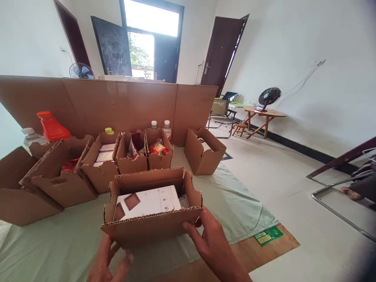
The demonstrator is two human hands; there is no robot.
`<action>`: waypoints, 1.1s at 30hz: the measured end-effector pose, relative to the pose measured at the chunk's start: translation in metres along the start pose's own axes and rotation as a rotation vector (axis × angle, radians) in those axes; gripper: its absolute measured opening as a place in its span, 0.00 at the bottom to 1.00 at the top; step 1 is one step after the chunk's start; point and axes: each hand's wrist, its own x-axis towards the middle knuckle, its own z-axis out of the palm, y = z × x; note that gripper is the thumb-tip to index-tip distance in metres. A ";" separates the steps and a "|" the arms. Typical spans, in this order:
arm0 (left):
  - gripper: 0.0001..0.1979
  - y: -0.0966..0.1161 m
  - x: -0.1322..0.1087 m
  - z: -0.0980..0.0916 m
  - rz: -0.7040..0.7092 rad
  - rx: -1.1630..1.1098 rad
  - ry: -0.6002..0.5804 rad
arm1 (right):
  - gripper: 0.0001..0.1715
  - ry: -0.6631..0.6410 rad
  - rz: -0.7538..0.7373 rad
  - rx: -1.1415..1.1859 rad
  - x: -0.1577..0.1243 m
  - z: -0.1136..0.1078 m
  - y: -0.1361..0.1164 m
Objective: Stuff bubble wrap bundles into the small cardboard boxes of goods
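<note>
An open-topped cardboard box (152, 231) stands in front of me, with a white carton (155, 201) with brown diamond shapes lying inside it. A clear plastic item (184, 201) shows at the box's right end. Around the box's near right corner, my right hand (213, 241) is closed, thumb on the front wall and fingers at the end wall. My left hand (109, 260) is at the near left corner, its thumb apart from the fingers and slightly blurred. Its fingertips reach the box's lower edge, partly hidden.
Behind stands a row of similar boxes (66, 190) with packets and cartons in them. One more box (202, 156) is at the right. An orange bottle (53, 126) and clear bottles (167, 128) are before a tall cardboard panel (117, 103). Pale green cloth (232, 199) covers the table.
</note>
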 end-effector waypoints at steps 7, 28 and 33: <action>0.45 -0.022 -0.019 0.031 0.106 -0.017 -0.211 | 0.17 -0.016 0.186 0.095 0.010 -0.024 0.042; 0.53 0.007 -0.029 0.170 0.132 0.158 -0.530 | 0.43 0.226 0.163 0.536 0.122 0.013 0.125; 0.51 0.025 -0.003 0.194 0.064 0.089 -0.560 | 0.42 0.229 0.205 0.572 0.108 0.022 0.142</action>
